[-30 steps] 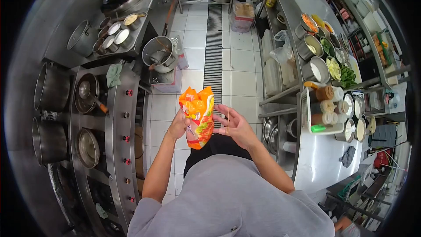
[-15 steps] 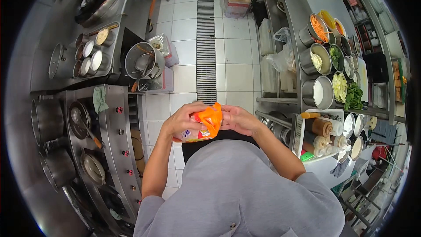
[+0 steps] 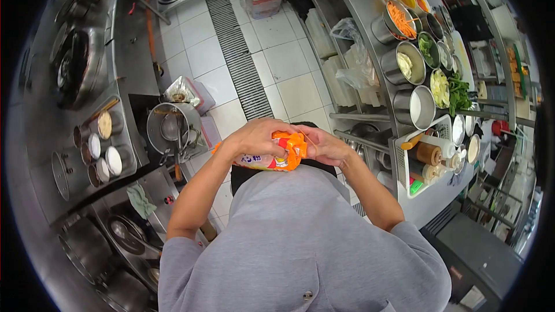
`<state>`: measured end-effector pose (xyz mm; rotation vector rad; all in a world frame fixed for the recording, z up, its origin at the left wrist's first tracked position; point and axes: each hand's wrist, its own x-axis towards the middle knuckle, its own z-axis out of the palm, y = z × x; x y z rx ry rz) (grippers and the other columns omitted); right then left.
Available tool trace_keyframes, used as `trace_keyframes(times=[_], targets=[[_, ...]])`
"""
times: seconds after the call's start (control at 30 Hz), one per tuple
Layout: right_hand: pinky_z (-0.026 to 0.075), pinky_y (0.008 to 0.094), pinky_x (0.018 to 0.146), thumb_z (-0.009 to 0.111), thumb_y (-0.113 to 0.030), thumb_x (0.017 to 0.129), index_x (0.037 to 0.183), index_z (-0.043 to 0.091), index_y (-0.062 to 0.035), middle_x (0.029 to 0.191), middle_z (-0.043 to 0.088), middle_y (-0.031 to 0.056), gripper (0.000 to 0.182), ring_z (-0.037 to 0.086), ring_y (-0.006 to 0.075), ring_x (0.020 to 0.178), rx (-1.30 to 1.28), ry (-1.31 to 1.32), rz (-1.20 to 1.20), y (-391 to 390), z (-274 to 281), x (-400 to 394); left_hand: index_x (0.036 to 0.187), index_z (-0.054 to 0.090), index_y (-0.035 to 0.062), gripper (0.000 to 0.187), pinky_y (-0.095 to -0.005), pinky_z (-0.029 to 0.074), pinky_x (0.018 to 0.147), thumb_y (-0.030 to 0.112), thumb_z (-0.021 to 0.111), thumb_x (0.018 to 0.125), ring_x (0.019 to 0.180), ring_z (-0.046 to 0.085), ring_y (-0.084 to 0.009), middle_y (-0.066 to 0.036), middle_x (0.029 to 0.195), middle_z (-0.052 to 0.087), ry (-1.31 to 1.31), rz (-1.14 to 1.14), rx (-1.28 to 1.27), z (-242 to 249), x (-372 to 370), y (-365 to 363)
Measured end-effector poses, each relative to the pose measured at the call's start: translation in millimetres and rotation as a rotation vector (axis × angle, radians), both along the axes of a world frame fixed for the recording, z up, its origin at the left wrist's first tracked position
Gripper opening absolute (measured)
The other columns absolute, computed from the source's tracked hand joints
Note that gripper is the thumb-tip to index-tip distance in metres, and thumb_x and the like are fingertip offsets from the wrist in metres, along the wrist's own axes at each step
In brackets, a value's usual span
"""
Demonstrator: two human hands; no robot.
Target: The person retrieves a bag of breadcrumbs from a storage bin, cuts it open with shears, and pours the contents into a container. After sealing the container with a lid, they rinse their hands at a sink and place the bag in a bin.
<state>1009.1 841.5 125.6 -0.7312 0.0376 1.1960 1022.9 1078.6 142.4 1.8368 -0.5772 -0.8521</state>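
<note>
In front of my belly I hold a printed plastic bag [image 3: 263,160], white and orange with dark characters, lying on its side. My left hand [image 3: 257,138] is closed round the bag from above, fingers curled over its front. The bag's gathered orange end [image 3: 297,145] points to the right. At that end my right hand [image 3: 328,149] is closed in a pinch. A thin strand that looks like a rubber band [image 3: 310,138] runs from its fingers towards the gathered end. The bag's contents are hidden.
On the right, a steel counter carries a tub of shredded carrot [image 3: 400,20], tubs of greens and a white basket [image 3: 425,182] of sauce bottles. To the left stand a large pot [image 3: 167,130], seasoning tubs [image 3: 114,160] and a stove. A drain grate [image 3: 240,52] crosses the tiled floor.
My view has turned to the right, so the drain now slants. The bag's orange end has turned from upward to rightward, and a thin strand shows at my right fingers.
</note>
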Motion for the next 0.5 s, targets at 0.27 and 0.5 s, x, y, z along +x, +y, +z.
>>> trace_keyframes(times=[0.27,0.5], targets=[[0.046,0.0343,0.1,0.085,-0.019,0.073,0.134,0.043,-0.0052,0.126,0.051,0.0065,0.076,0.052,0.0168,0.117,-0.273,-0.118,-0.029,5.3,-7.5,37.0,0.105,0.069,0.011,0.05,-0.0349,0.051,0.077,0.03,0.076,0.059,0.085,0.066,-0.0277,-0.008,0.096,0.07,0.016,-0.046,0.279,-2.0,58.1,-16.0],[0.05,0.0296,0.087,0.085,-0.019,0.066,0.125,0.049,-0.003,0.11,0.057,0.0087,0.07,0.058,0.0171,0.103,-0.548,-0.28,0.07,-0.3,-9.3,72.8,0.123,0.06,0.0134,0.068,-0.037,0.051,0.081,0.037,0.08,0.063,0.09,0.066,-0.0297,-0.012,0.105,0.068,-0.04,-0.119,0.196,-14.8,87.9,-24.8]])
